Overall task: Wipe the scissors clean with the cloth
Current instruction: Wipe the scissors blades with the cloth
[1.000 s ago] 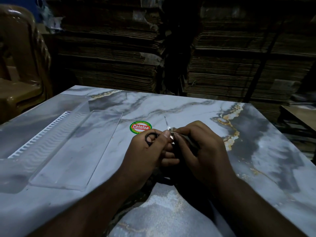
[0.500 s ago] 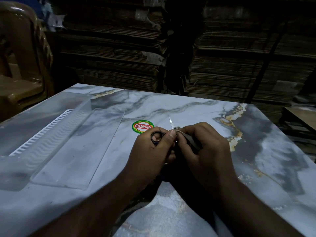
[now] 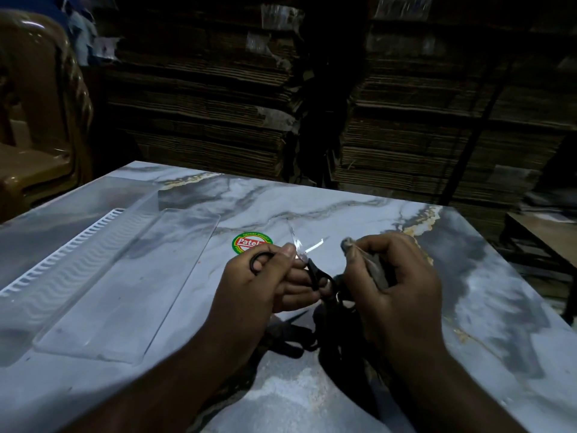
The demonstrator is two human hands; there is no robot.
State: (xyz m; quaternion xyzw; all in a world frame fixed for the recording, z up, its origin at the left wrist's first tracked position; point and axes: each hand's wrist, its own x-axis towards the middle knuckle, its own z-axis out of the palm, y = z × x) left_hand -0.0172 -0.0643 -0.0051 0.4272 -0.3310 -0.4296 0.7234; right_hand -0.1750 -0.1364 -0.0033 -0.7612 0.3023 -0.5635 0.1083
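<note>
Stacked flattened cardboard [image 3: 218, 98] fills the dark background behind my marbled grey counter [image 3: 468, 307]. At centre frame my left hand [image 3: 259, 282] grips one pair of small black-handled scissors [image 3: 307, 260], its two thin shiny blades spread open, thumb through a loop. My right hand [image 3: 393, 276] pinches one grubby grey cloth [image 3: 371, 264], just right of the blades, apart from them.

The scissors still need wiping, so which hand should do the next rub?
The right hand, probably. It already pinches the cloth just beside the open blades, while the left hand grips the scissors by their black handles, so it can only steady them.
</note>
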